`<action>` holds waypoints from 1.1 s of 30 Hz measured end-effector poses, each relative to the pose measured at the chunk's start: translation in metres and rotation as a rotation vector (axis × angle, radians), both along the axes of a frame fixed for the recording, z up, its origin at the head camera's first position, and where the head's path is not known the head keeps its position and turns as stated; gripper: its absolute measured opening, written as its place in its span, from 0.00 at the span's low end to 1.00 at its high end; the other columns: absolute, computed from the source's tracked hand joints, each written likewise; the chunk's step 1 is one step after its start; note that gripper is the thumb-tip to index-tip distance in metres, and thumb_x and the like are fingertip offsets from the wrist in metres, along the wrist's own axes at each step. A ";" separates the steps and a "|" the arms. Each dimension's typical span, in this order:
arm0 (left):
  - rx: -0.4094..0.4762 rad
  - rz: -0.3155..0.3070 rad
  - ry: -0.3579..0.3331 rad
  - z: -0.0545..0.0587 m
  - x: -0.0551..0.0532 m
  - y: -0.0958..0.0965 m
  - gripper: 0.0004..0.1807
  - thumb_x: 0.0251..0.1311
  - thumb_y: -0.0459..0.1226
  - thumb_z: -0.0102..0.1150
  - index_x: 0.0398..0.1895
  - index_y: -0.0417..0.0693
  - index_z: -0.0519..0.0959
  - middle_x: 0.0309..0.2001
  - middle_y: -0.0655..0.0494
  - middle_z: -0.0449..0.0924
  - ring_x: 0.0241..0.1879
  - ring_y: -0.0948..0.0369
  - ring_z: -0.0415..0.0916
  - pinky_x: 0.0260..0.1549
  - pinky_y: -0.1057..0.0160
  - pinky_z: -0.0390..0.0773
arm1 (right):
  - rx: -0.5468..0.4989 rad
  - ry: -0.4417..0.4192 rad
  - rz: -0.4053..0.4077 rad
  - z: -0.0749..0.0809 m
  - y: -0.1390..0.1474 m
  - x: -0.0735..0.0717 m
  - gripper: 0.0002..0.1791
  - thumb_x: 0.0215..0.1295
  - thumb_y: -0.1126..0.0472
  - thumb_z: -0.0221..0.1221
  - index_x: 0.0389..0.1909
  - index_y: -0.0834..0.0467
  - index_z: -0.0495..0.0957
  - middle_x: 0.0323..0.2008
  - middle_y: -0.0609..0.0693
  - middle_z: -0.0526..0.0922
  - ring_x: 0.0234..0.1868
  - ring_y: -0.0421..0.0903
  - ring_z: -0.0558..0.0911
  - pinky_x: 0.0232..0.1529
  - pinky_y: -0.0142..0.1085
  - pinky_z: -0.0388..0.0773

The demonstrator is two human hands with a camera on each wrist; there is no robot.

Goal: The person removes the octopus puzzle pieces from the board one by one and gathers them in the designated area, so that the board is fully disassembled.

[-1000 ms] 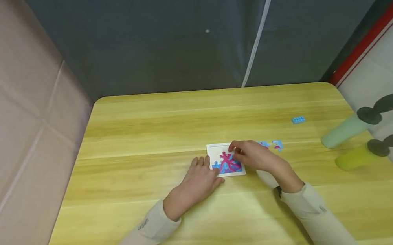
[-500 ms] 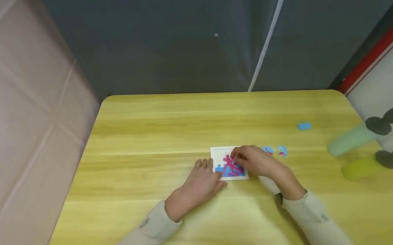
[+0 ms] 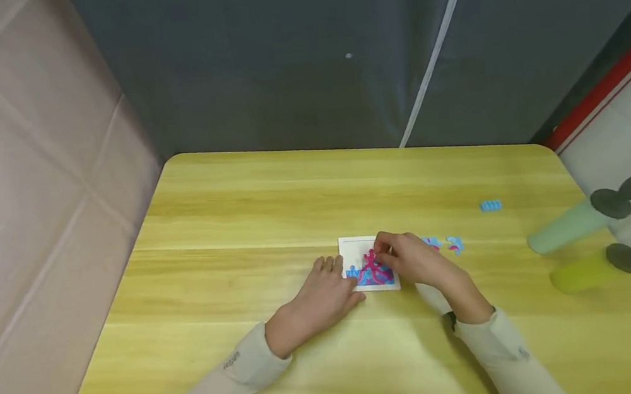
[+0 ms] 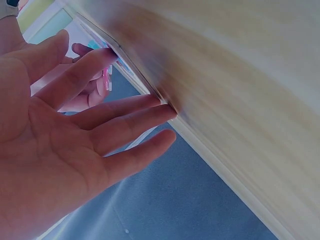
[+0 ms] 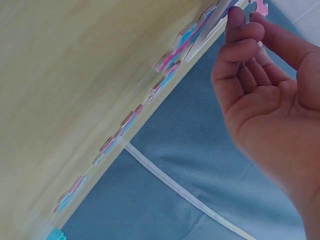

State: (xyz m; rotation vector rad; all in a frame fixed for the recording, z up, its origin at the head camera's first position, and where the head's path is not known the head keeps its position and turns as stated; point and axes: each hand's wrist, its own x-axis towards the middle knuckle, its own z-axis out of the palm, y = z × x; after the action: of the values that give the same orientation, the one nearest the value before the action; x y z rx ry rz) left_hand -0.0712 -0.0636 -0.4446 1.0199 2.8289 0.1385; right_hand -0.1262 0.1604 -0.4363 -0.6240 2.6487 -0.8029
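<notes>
A white puzzle board [image 3: 354, 244] lies on the table, with joined pink and blue puzzle pieces [image 3: 371, 276] along its lower part. My left hand [image 3: 315, 297] rests at the board's left side. In the left wrist view its fingers are extended, with several fingertips [image 4: 162, 102] right at the board's edge. Over the board's right half, my right hand [image 3: 411, 259] has its thumb and index finger close together. They pinch a pink puzzle piece [image 5: 260, 7], which also shows by that hand in the left wrist view. My right fingers cover part of the board's upper right.
Loose puzzle pieces [image 3: 455, 245] lie to the right of the board, several in a row in the right wrist view. Beyond them is a blue toy brick [image 3: 490, 205]. A pale green cylinder [image 3: 561, 229] and a yellow-green cylinder [image 3: 581, 271] are at the table's right side.
The head view has shifted, putting the table slightly lower and to the right. My left hand stays at the board's edge, while my right fingers shift slightly over the board.
</notes>
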 end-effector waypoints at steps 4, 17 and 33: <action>0.011 -0.003 0.007 0.002 -0.001 -0.001 0.22 0.76 0.55 0.50 0.48 0.51 0.87 0.64 0.31 0.78 0.65 0.38 0.76 0.68 0.41 0.70 | -0.035 0.005 0.001 0.003 0.000 -0.001 0.03 0.73 0.63 0.61 0.37 0.53 0.79 0.29 0.45 0.82 0.29 0.41 0.75 0.32 0.32 0.74; 0.015 0.008 0.004 0.001 -0.004 -0.004 0.22 0.76 0.55 0.51 0.52 0.52 0.87 0.65 0.31 0.77 0.65 0.39 0.76 0.68 0.41 0.70 | -0.123 0.024 -0.059 0.007 0.002 -0.002 0.03 0.74 0.60 0.60 0.40 0.55 0.80 0.24 0.48 0.80 0.23 0.41 0.73 0.22 0.31 0.70; 0.017 0.016 -0.005 0.002 -0.003 -0.006 0.21 0.76 0.55 0.52 0.50 0.52 0.87 0.64 0.31 0.78 0.65 0.39 0.76 0.68 0.41 0.70 | -0.143 0.040 -0.097 0.005 0.014 0.000 0.06 0.74 0.58 0.61 0.43 0.57 0.80 0.33 0.51 0.86 0.26 0.42 0.73 0.26 0.31 0.71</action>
State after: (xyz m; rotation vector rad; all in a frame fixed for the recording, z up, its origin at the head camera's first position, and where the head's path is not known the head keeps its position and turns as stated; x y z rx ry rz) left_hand -0.0741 -0.0695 -0.4428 1.0000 2.8368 0.1669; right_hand -0.1260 0.1745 -0.4317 -0.5549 2.6930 -1.0249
